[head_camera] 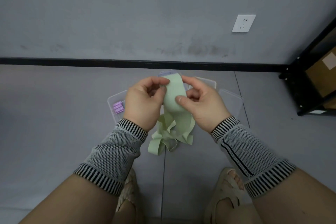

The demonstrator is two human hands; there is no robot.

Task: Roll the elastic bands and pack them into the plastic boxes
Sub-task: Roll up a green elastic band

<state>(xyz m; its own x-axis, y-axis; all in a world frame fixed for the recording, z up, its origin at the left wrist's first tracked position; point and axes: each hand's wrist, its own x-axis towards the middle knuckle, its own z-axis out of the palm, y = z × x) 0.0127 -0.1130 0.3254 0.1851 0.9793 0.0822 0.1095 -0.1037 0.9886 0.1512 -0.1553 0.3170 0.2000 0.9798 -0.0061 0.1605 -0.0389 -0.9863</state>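
Between the 2 hands, a flat, pale green elastic band (173, 94) is pinched by the left hand (143, 102) and right hand (203, 103). Its loose end hangs crumpled below the wrists. Clear plastic boxes (113, 102) lie on the floor beyond the hands.
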